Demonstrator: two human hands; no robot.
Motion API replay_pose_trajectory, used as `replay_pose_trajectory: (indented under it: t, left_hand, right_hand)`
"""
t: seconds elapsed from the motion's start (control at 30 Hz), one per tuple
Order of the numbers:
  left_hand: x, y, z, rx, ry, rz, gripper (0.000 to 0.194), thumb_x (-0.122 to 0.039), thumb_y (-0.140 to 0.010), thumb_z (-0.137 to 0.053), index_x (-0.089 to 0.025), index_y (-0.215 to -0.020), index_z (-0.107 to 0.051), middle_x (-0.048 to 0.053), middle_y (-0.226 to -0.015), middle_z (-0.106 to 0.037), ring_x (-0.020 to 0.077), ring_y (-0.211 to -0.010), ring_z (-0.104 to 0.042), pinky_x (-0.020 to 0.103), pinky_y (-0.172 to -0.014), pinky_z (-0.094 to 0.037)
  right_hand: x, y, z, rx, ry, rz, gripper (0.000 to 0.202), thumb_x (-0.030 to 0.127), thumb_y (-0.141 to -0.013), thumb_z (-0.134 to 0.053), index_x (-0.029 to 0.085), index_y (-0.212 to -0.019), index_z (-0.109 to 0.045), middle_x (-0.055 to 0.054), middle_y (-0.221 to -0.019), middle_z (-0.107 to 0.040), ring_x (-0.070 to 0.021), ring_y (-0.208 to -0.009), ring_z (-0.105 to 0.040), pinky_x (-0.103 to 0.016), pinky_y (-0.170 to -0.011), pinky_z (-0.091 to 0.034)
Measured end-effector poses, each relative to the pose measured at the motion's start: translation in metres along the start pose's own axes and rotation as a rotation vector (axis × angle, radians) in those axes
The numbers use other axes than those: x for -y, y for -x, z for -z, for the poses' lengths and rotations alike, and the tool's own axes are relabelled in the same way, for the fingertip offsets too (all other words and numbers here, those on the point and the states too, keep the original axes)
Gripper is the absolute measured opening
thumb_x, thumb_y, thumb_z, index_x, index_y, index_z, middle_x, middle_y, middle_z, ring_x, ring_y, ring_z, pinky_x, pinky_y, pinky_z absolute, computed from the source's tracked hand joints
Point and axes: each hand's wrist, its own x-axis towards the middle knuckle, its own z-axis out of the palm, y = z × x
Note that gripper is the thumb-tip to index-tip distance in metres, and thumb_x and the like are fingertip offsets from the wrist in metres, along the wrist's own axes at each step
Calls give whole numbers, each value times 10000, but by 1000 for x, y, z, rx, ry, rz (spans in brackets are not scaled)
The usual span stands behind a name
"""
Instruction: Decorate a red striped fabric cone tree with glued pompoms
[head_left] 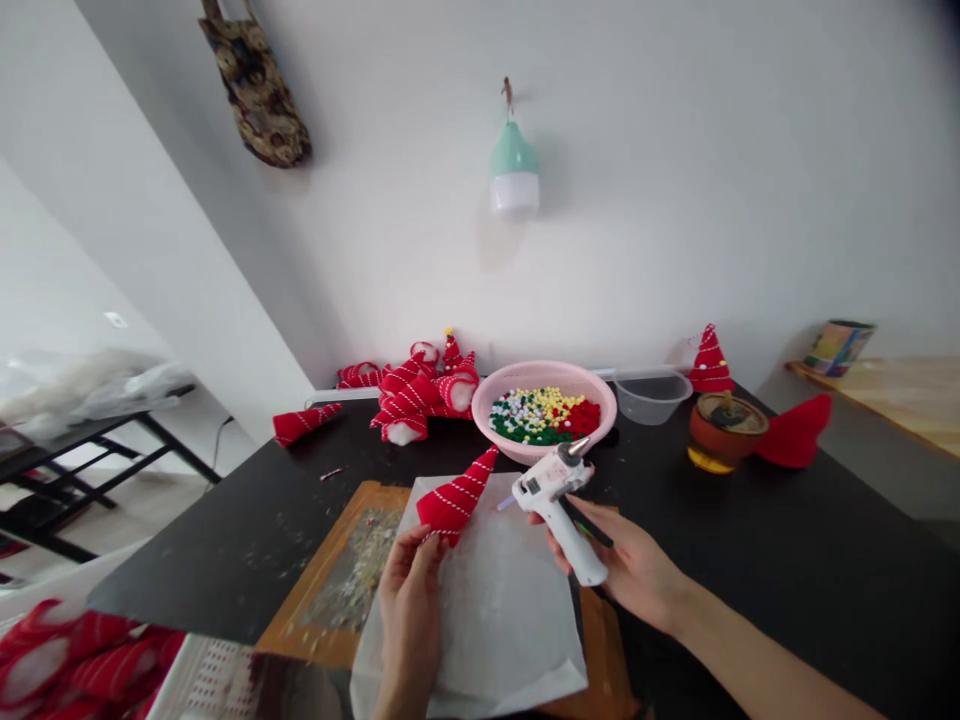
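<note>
My left hand (411, 590) pinches the wide base of a small red cone hat (459, 498) wound with white twisted cord, its tip slanting up to the right. In my right hand (630, 560) is a white glue gun (559, 500), gripped by its handle with the metal nozzle pointing up and right, away from the cone. A short glue stick pokes out of its rear. Under both hands lies a white sheet of paper (510, 620). Beyond them, a pink basket (489, 385) holds small pompoms (544, 413) in white, yellow, green and red.
Several striped red cones (409, 395) are piled left of the basket, and one more cone (304, 424) lies further left. At right are a clear plastic tub (652, 400), an amber pot (724, 435) and a red felt piece (799, 435). A crate (217, 680) stands low at left.
</note>
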Motion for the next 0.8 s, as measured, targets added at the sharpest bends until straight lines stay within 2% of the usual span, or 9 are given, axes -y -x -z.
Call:
replay_pose_trajectory:
  t: [0.03, 0.1, 0.2, 0.3, 0.4, 0.47, 0.57, 0.7, 0.8]
  left_hand:
    - [-1, 1, -1, 5, -8, -3, 346, -405, -653, -863, -228, -894, -691, -20, -891, -669, 147, -801, -598, 237, -751, -494]
    - [-1, 3, -1, 15, -24, -10, 335, -405, -677, -851, -223, -906, -689, -15, -880, -671, 151, -791, -597, 244, -743, -488]
    - [0, 4, -1, 30, -44, -24, 338, -410, -702, -838, -207, -925, -686, -3, -869, -675, 159, -791, -601, 254, -742, -480]
    - [2, 4, 1, 36, -58, -35, 351, -408, -698, -840, -190, -928, -687, 9, -864, -678, 169, -796, -609, 262, -743, -479]
    - [4, 4, 1, 33, -67, -42, 357, -404, -693, -843, -185, -927, -685, 16, -879, -684, 172, -802, -615, 265, -751, -481]
    - [4, 4, 2, 36, -71, -40, 357, -402, -691, -845, -186, -921, -679, 15, -880, -683, 169, -796, -612, 264, -754, -482]
    - [4, 4, 2, 43, -74, -27, 346, -411, -709, -836, -191, -917, -669, 8, -857, -677, 163, -771, -608, 259, -740, -481]
    - [4, 5, 3, 48, -80, 1, 323, -416, -749, -812, -196, -944, -678, 17, -897, -689, 166, -814, -623, 256, -768, -491]
    - [4, 6, 3, 47, -92, 24, 333, -420, -754, -810, -209, -980, -687, 21, -935, -707, 172, -843, -636, 265, -800, -494]
  right_hand:
    - [-3, -1, 1, -20, -9, 14, 353, 359, -892, -750, 198, -1205, -732, -132, -1178, -717, -191, -846, -616, -304, -739, -468]
    - [-8, -2, 5, -31, -32, 21, 459, 230, -811, -825, 226, -1254, -706, -122, -1223, -715, -182, -882, -626, -291, -746, -479]
    - [-13, -3, 9, -34, -36, -10, 539, 156, -714, -886, 221, -1220, -712, -102, -1275, -704, -145, -865, -635, -262, -755, -495]
    - [-15, -1, 6, -51, -19, -36, 551, 139, -601, -944, 188, -1109, -738, -52, -1039, -762, -135, -796, -655, -239, -740, -499]
    - [-19, 1, 1, -25, 11, -108, 543, 155, -529, -976, 171, -1020, -746, -12, -842, -741, -148, -758, -672, -248, -741, -498]
    - [-22, 2, 0, -11, 43, -165, 478, 180, -524, -982, 162, -943, -753, -9, -807, -730, -146, -735, -666, -254, -742, -493]
    - [-26, 3, 6, -65, 92, -183, 430, 189, -498, -990, 169, -859, -757, 17, -712, -687, -122, -657, -612, -239, -678, -464]
    - [-28, 4, 18, -155, 239, -152, 415, 229, -524, -989, 176, -869, -764, 20, -677, -645, -110, -621, -534, -233, -593, -393]
    - [-29, 5, 21, -252, 373, -162, 395, 329, -591, -973, 166, -886, -767, 9, -635, -630, -110, -584, -494, -242, -550, -341]
